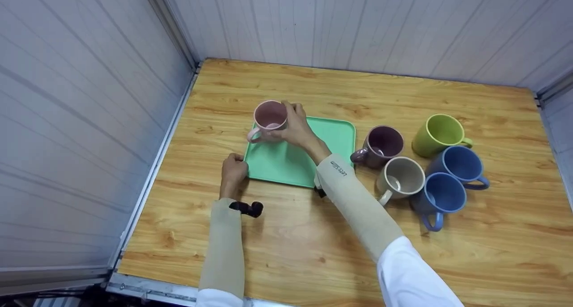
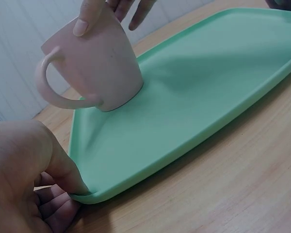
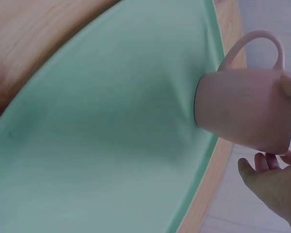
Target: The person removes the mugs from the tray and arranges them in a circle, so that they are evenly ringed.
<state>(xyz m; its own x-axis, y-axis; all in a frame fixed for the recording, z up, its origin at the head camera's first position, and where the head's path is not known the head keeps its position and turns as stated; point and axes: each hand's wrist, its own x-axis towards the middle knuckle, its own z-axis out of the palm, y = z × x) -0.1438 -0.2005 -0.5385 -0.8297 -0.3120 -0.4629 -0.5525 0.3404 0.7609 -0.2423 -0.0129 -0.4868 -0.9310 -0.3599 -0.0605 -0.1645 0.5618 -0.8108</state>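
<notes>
A pink mug (image 1: 270, 114) is at the far left part of a green tray (image 1: 286, 161), its handle pointing left. My right hand (image 1: 295, 125) grips the mug near its rim from the right side; the thumb lies on the near wall in the left wrist view. The mug's base (image 3: 203, 102) is at the tray surface, and I cannot tell whether it bears fully on it. At the tray's near left corner, my left hand (image 1: 234, 170) pinches the rim, with the thumb on top and fingers curled below, as the left wrist view shows (image 2: 34, 170).
Right of the tray stand a purple mug (image 1: 374, 152), a beige mug (image 1: 385, 181), a yellow-green mug (image 1: 425, 141) and two blue mugs (image 1: 418, 204), close together on the wooden table (image 1: 286, 235). White panel walls (image 1: 112, 96) border the table at the left, back and right.
</notes>
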